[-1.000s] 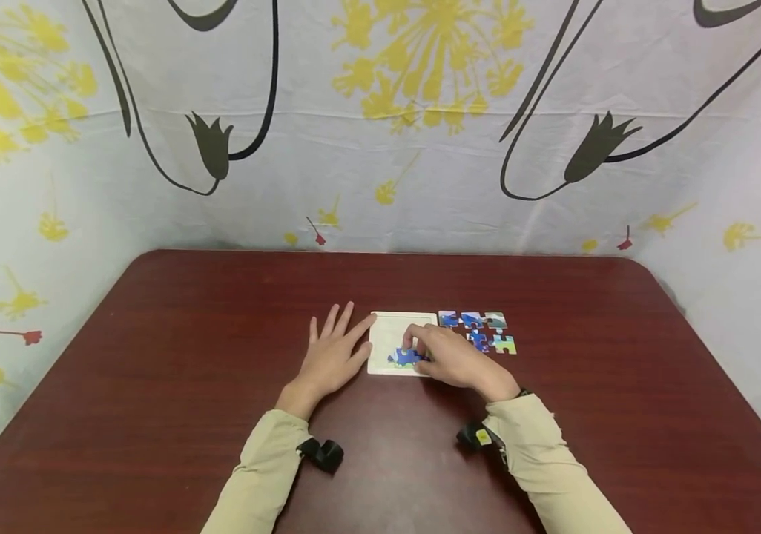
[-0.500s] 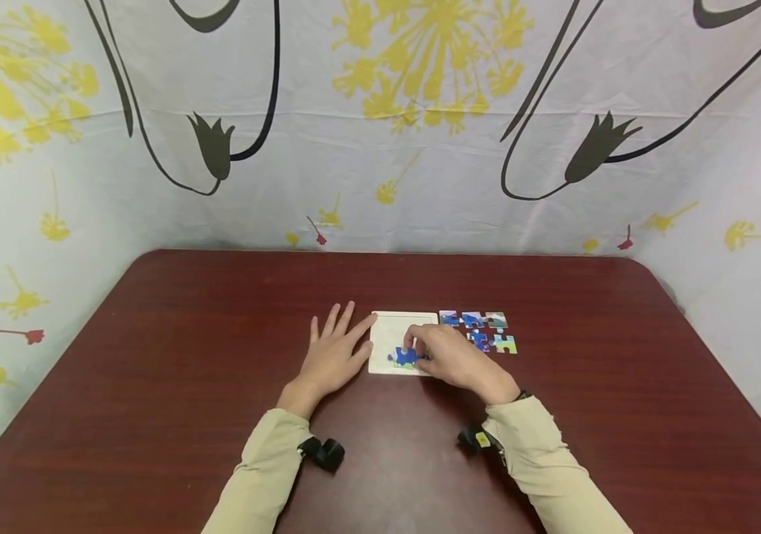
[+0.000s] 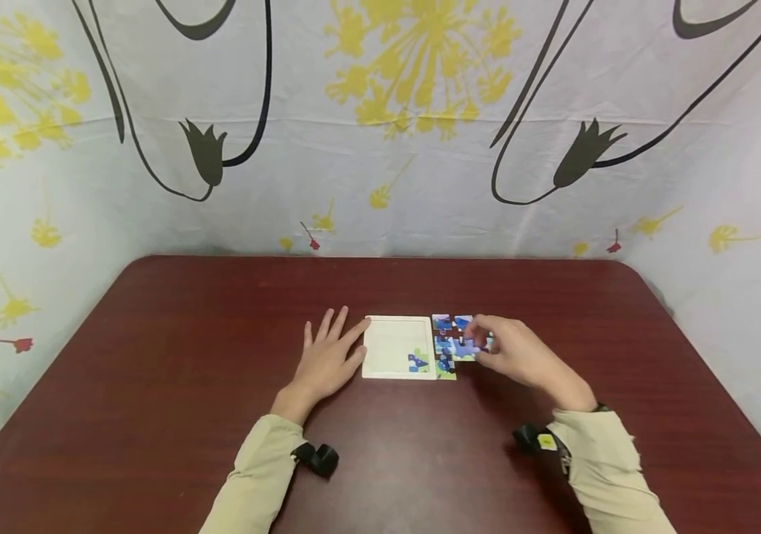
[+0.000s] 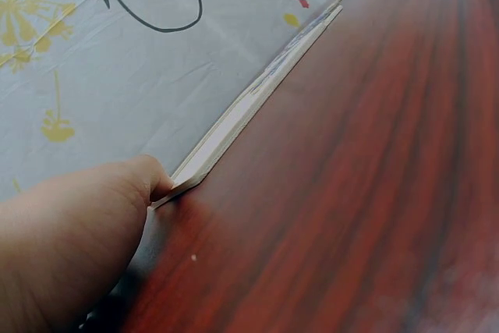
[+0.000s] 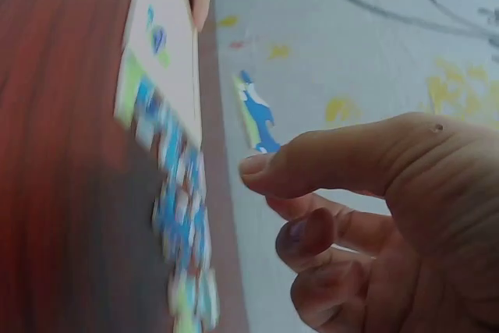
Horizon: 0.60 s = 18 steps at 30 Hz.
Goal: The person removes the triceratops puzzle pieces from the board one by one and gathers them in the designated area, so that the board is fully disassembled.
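Note:
My left hand [image 3: 323, 360] lies flat with fingers spread, thumb and index fingertip at the left edge of the shallow white puzzle tray [image 3: 387, 347]. In the left wrist view the thumb [image 4: 148, 177] presses at the tray's corner. One small green and blue puzzle piece [image 3: 418, 362] sits in the tray's lower right corner. To the right of the tray, my right hand [image 3: 521, 352] pinches a blue puzzle piece [image 5: 256, 115] between thumb and fingers, raised above the table in the right wrist view. From the head, it overlaps the loose puzzle pieces [image 3: 443, 323] below.
Several loose pieces [image 5: 179, 193] lie close together along the tray's right side, partly hidden by the right hand in the head view. The dark red table [image 3: 220, 319] stretches around them, with a patterned cloth [image 3: 380, 163] behind its far edge.
My right hand has moved right, off the tray, carrying the blue puzzle piece over the loose ones. The small corner piece now shows in the tray. My left hand stays at the tray's edge.

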Each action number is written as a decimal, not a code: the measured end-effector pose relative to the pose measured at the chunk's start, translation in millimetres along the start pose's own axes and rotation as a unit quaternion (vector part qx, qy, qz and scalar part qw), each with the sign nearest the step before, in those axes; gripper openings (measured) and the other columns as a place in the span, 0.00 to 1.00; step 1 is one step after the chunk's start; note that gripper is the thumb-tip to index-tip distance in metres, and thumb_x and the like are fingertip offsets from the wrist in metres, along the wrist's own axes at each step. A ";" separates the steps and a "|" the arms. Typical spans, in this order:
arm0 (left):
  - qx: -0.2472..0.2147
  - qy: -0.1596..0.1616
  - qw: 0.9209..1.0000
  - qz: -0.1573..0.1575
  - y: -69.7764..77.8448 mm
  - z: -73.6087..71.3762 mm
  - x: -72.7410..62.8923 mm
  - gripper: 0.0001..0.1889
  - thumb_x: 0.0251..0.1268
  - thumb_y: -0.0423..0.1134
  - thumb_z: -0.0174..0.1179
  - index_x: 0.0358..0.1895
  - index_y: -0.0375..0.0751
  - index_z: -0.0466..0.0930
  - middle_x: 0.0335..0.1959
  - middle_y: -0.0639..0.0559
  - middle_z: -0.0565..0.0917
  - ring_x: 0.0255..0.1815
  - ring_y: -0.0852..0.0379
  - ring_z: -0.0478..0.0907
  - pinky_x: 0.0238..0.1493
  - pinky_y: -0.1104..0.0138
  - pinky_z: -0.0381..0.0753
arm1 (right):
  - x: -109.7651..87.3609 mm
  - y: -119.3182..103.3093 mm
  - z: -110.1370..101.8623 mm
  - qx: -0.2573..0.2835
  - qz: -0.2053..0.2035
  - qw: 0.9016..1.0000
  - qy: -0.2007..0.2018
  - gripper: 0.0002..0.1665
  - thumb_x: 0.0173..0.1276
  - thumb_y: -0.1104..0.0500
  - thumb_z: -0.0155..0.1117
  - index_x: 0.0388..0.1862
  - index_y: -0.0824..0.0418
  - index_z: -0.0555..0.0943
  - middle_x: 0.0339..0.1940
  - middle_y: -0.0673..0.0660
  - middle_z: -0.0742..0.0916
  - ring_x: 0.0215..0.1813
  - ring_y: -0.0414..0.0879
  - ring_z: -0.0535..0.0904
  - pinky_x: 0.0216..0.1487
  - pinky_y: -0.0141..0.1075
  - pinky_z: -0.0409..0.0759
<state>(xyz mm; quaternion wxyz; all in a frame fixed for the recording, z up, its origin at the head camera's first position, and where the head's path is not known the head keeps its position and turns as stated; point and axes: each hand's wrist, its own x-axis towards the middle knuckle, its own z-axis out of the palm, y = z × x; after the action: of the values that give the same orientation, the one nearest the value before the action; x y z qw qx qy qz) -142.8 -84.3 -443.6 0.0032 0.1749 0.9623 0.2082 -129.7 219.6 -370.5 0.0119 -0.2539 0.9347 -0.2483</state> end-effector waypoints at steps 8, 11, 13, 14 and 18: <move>-0.010 0.013 1.000 0.006 -1.7 -1.8 -0.7 0.26 0.71 0.53 0.44 0.71 0.58 0.59 0.73 0.44 0.50 0.73 0.43 0.39 0.65 0.40 0.34 | -21.2 21.6 -4.9 0.029 0.047 0.997 -0.061 0.11 0.54 0.69 0.66 0.35 0.61 0.77 0.25 0.48 0.78 0.24 0.40 0.70 0.26 0.34 0.71; -0.009 0.009 1.000 0.002 -2.1 -0.9 -1.9 0.26 0.71 0.53 0.44 0.71 0.58 0.59 0.73 0.44 0.50 0.73 0.44 0.39 0.65 0.40 0.34 | -20.6 23.6 -0.5 0.044 0.048 0.995 -0.074 0.11 0.54 0.69 0.67 0.35 0.61 0.77 0.25 0.48 0.77 0.25 0.41 0.71 0.27 0.33 0.72; -0.010 0.007 1.000 0.001 -1.9 0.1 -2.3 0.27 0.71 0.53 0.44 0.71 0.59 0.58 0.74 0.45 0.49 0.74 0.44 0.39 0.65 0.40 0.33 | -19.8 24.1 1.5 0.053 0.048 0.994 -0.081 0.11 0.54 0.69 0.67 0.35 0.61 0.77 0.25 0.48 0.77 0.26 0.42 0.71 0.28 0.33 0.72; -0.010 0.008 1.000 0.002 -1.8 0.8 -2.2 0.27 0.71 0.53 0.44 0.71 0.59 0.58 0.74 0.44 0.50 0.73 0.44 0.39 0.65 0.41 0.33 | -19.5 24.3 2.3 0.057 0.049 0.994 -0.085 0.11 0.54 0.69 0.67 0.35 0.61 0.77 0.25 0.48 0.77 0.26 0.42 0.71 0.28 0.33 0.72; -0.012 0.011 1.000 0.007 0.1 2.4 -0.7 0.26 0.71 0.53 0.44 0.71 0.58 0.59 0.74 0.44 0.50 0.73 0.43 0.39 0.65 0.40 0.33 | -20.0 25.4 3.8 0.060 0.057 0.992 -0.093 0.10 0.55 0.69 0.67 0.35 0.61 0.77 0.25 0.49 0.76 0.26 0.42 0.70 0.27 0.33 0.71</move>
<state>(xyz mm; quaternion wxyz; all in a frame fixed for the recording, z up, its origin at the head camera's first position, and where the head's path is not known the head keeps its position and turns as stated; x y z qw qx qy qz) -141.9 -83.5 -445.8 -0.0072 0.1796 0.9585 0.2215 -123.6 246.4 -387.9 0.1285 -0.2210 0.9259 -0.2781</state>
